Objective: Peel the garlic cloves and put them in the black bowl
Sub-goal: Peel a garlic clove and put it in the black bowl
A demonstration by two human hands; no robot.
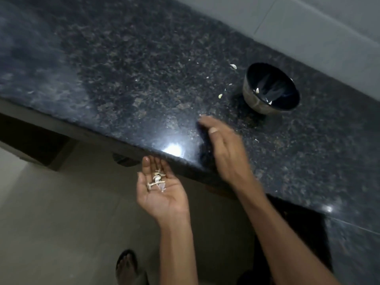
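Observation:
The black bowl [271, 89] stands on the dark granite counter [144, 68] at the right, with a few pale garlic pieces inside. Two garlic cloves [233, 66] [220, 96] lie on the counter to the left of the bowl, among small skin flakes. My left hand [162, 190] is palm up just below the counter's front edge, fingers straight, with garlic skins [157, 181] lying in the palm. My right hand [222, 147] is flat on its edge on the counter near the front edge, fingers straight, blurred by motion.
The counter's front edge [115, 138] runs diagonally from left to lower right. A pale tiled wall [308, 21] stands behind the counter. Below lies a light floor, with a foot in a sandal [126, 266] at the bottom.

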